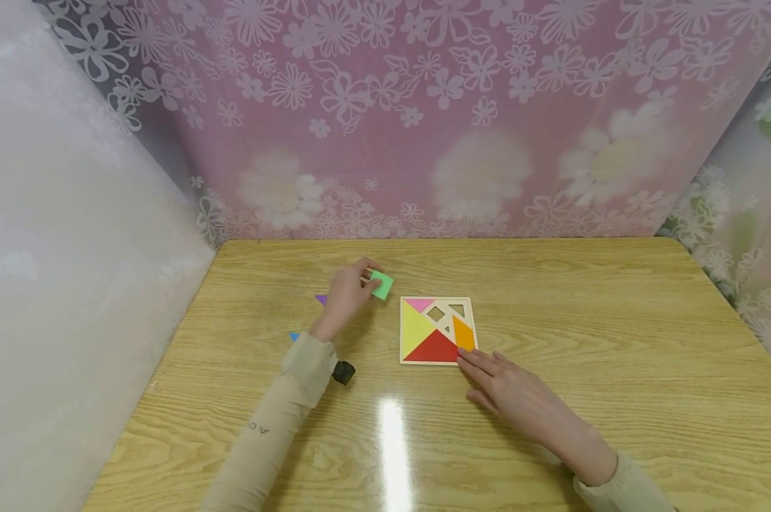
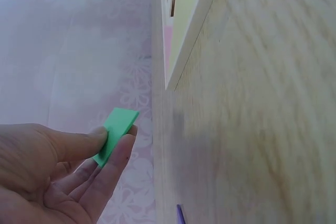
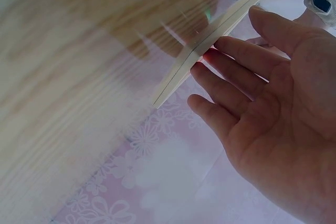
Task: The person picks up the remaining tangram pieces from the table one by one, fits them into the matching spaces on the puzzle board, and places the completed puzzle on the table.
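Between thumb and fingers, my left hand (image 1: 349, 293) pinches a flat green square tangram piece (image 1: 383, 285), held over the table to the left of the puzzle board. In the left wrist view the green piece (image 2: 116, 132) is tilted, its far corner sticking out past the fingertips. The wooden tangram board (image 1: 435, 298) holds pink, yellow, red and orange pieces; a square recess and two triangular ones show bare. My right hand (image 1: 520, 398) has its fingers extended, fingertips resting at the board's lower right corner. Seen from the right wrist, those fingers lie along the board's edge (image 3: 210, 38).
A purple piece (image 1: 321, 299) and a blue piece (image 1: 294, 336) lie on the wooden table (image 1: 552, 299), partly hidden by the left arm. A black object (image 1: 343, 372) sits at the left wrist. A pink floral curtain (image 1: 424, 128) hangs behind the table.
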Available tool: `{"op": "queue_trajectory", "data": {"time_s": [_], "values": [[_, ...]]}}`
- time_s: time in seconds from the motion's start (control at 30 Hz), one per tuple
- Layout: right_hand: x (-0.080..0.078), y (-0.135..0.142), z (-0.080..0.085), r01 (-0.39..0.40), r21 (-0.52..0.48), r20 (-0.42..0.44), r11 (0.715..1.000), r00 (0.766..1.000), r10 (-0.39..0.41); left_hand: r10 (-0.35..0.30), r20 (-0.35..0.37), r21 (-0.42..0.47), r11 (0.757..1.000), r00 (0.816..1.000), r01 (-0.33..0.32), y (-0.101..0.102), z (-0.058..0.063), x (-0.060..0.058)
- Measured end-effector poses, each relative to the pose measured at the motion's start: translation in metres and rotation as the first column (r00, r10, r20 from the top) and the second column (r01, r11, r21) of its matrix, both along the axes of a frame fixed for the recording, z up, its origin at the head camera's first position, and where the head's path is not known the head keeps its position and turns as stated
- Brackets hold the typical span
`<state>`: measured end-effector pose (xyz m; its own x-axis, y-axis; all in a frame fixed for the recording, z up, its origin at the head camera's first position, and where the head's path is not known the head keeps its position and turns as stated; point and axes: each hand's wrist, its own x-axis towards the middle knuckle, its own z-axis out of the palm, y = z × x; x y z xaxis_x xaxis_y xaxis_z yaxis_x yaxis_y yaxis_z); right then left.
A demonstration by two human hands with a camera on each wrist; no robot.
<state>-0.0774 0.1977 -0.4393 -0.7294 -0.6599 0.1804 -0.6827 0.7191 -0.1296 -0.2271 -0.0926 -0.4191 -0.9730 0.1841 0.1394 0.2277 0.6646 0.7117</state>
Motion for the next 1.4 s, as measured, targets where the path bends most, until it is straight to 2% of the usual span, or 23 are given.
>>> {"op": "queue_trajectory", "data": {"time_s": [0.43,0.83,1.4], "values": [[-0.002,0.000,0.001,0.007,0.009,0.012,1.000,1.000,-0.007,-0.031,-0.003,0.007,0.999,1.000,0.031,0.016,-0.008,0.007],[-0.001,0.001,0.000,0.007,0.002,-0.003,1.000,1.000,-0.007,-0.088,0.024,0.018,0.996,0.996,0.088,0.040,-0.003,0.010],[-0.001,0.001,0.001,0.020,0.009,0.019,1.000,1.000,-0.020,-0.261,0.093,-0.021,0.964,0.961,0.264,0.067,-0.011,0.007]]}}
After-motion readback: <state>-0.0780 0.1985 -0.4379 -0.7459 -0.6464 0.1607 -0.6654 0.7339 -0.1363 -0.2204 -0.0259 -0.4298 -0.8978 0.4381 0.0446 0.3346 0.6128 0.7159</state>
